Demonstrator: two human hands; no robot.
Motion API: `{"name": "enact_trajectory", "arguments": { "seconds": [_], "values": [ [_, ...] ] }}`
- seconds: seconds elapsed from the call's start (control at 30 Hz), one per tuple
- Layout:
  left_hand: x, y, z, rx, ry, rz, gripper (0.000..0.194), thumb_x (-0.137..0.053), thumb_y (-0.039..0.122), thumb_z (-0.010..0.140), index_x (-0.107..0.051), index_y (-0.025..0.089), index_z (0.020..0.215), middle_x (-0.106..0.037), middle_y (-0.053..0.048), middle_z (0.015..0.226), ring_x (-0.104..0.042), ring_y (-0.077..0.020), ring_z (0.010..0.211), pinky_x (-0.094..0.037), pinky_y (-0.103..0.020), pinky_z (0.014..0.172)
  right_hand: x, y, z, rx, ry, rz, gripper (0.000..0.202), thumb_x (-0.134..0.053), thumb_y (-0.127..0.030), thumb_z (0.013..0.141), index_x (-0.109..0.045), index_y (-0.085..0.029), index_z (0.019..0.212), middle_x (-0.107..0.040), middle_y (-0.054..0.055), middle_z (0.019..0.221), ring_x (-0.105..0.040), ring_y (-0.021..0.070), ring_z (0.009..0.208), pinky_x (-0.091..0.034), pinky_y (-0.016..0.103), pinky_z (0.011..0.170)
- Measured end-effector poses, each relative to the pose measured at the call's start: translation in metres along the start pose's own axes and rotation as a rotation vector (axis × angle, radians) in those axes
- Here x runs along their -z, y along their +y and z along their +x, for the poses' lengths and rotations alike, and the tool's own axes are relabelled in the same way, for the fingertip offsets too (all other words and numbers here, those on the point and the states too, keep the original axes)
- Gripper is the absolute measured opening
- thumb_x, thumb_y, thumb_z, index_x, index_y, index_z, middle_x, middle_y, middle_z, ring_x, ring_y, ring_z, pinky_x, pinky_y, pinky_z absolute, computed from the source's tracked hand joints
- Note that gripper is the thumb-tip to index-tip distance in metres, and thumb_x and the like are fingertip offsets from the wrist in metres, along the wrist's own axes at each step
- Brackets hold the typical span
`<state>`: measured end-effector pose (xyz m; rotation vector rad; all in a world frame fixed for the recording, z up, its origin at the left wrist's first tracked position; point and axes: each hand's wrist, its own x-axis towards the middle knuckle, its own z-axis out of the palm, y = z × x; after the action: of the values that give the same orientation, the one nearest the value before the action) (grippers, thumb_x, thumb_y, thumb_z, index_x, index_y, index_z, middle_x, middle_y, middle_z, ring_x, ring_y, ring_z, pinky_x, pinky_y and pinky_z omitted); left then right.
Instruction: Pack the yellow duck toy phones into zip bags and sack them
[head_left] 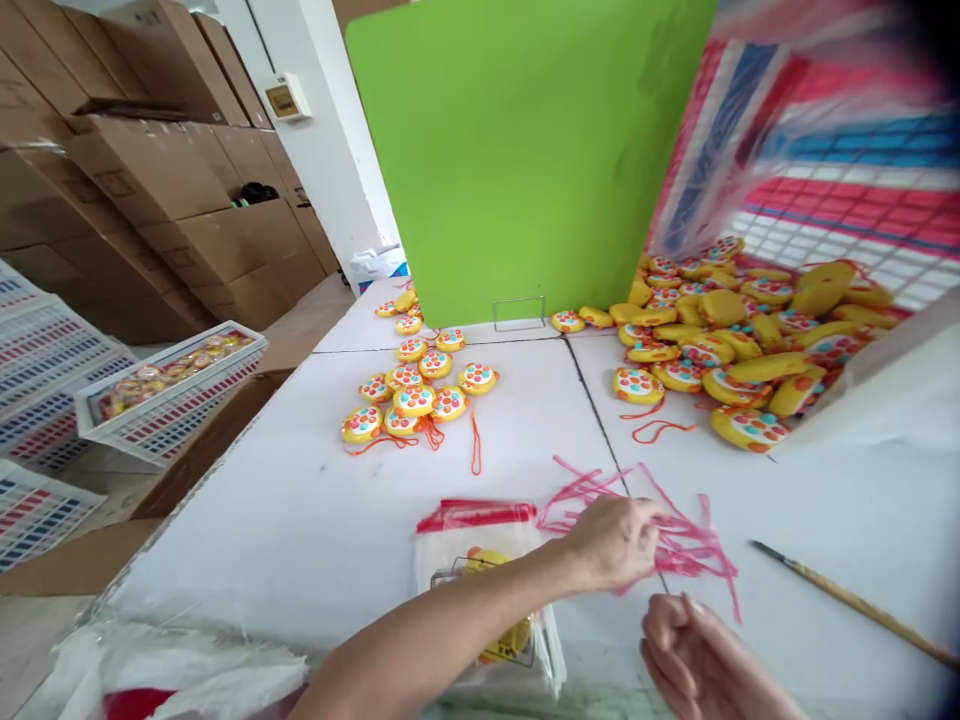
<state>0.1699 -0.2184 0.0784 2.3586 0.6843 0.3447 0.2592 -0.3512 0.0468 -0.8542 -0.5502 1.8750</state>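
My left hand [615, 540] reaches across a loose pile of pink plastic strips [694, 545], its fingers pinched together on a strip. Just below and to the right, my right hand [705, 650] is closed, thumb against curled fingers; whatever it may hold is hidden. Under my left forearm lies a stack of clear bags with red top edges [476, 515]. A yellow toy [487, 560] shows inside the top bag, partly covered by the arm. Farther back are several yellow toys with coloured dots [414, 400], some with orange cord loops [476, 445].
A large heap of the same toys [720, 330] spills from the right. A green board [525, 160] stands upright at the back. To the right lies a wooden-handled pointed tool [840, 590]. Left of the table are a white basket [172, 390] and stacked cartons [150, 170].
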Motion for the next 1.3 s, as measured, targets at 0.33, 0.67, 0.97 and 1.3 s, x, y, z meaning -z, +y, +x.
{"name": "enact_trajectory", "arguments": {
  "seconds": [0.33,0.67,0.97,1.3],
  "values": [
    [0.034,-0.016,-0.130,0.239,0.395,-0.086,0.021,-0.053,0.016,0.083,-0.066,0.018,0.098,-0.069,-0.009,0.103,-0.060,-0.0216,0.103,-0.043,-0.033,0.097,0.015,0.033,-0.001,0.108,0.436,-0.778,0.036,-0.065,-0.053,0.077,-0.068,-0.019,0.091,-0.069,0.002,0.076,-0.061,0.0135,0.069,-0.046,0.018,0.065],
    [0.041,-0.065,-0.247,0.669,0.759,-0.305,0.030,-0.046,0.033,0.089,-0.060,0.014,0.107,-0.072,-0.010,0.087,-0.068,-0.0202,0.080,-0.052,-0.029,0.070,0.036,0.034,0.028,0.297,0.769,-1.348,0.048,-0.055,-0.060,0.065,-0.072,-0.021,0.087,-0.073,0.003,0.074,-0.069,0.0250,0.075,-0.052,0.028,0.067],
    [0.047,-0.090,-0.188,0.618,0.617,-0.527,0.023,-0.057,0.036,0.080,-0.065,0.015,0.082,-0.064,-0.003,0.057,-0.061,-0.0178,0.052,-0.047,-0.028,0.056,0.041,0.037,0.025,0.277,0.916,-1.282,0.045,-0.061,-0.057,0.060,-0.072,-0.020,0.085,-0.074,0.002,0.075,-0.068,0.0255,0.076,-0.051,0.028,0.067],
    [0.029,-0.087,-0.184,0.495,0.557,-0.810,0.015,-0.048,0.029,0.081,-0.056,0.019,0.074,-0.069,-0.003,0.072,-0.065,-0.0155,0.061,-0.050,-0.024,0.054,-0.004,0.038,0.038,0.274,0.781,-1.126,0.058,-0.045,-0.063,0.083,-0.072,-0.013,0.093,-0.068,0.005,0.070,-0.055,0.0168,0.055,-0.045,0.025,0.049]
  ]
}}
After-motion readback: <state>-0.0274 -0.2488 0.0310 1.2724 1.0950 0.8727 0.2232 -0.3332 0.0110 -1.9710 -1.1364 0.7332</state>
